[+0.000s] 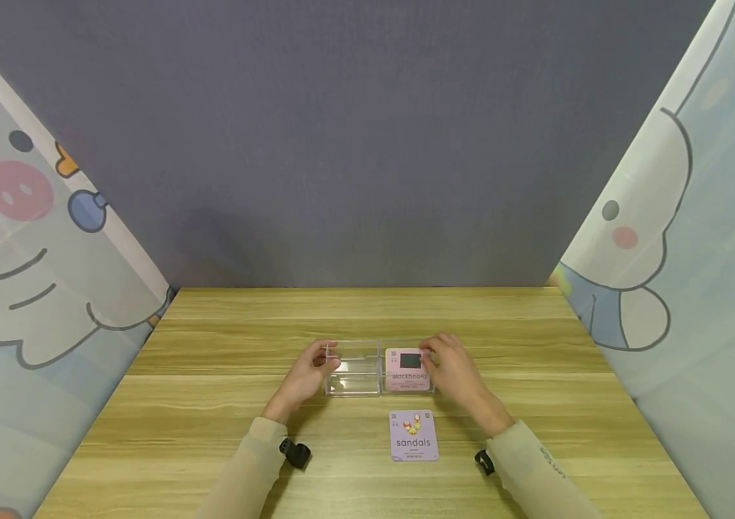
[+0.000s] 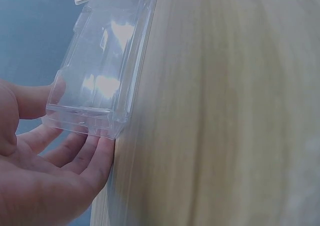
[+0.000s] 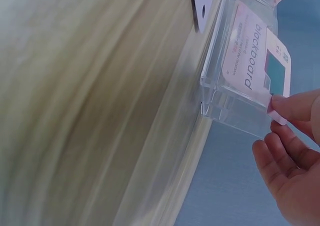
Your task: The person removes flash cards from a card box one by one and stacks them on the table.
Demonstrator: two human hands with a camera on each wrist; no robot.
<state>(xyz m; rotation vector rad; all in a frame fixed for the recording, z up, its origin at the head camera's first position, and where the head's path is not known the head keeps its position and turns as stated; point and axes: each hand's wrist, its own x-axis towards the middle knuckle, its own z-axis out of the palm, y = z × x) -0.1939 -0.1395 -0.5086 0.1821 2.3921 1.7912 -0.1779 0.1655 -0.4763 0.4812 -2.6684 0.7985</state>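
Both hands on the clear two-compartment box (image 1: 353, 367)
Left hand (image 1: 303, 376) grips its left end; right hand (image 1: 456, 370) pinches the "blackboard" card (image 1: 408, 368) in the right compartment. "Sandals" card (image 1: 413, 436) lies nearby on the wood-grain table (image 1: 212, 411).

A counter (image 1: 225, 339) with pale yellow-brown wood grain is set against a plain, dark grey-blue wall (image 1: 367, 144), by which its far edge is met. Both sides are closed off by pale blue-grey hangings, the left hanging (image 1: 82, 346) and the right hanging (image 1: 724, 252), each printed with a white cartoon figure outlined in dark grey. A pink oval (image 1: 19, 191) is shown on the left one, a pink cheek spot (image 1: 625, 237) on the right. Faint shadows are cast low on the wall.
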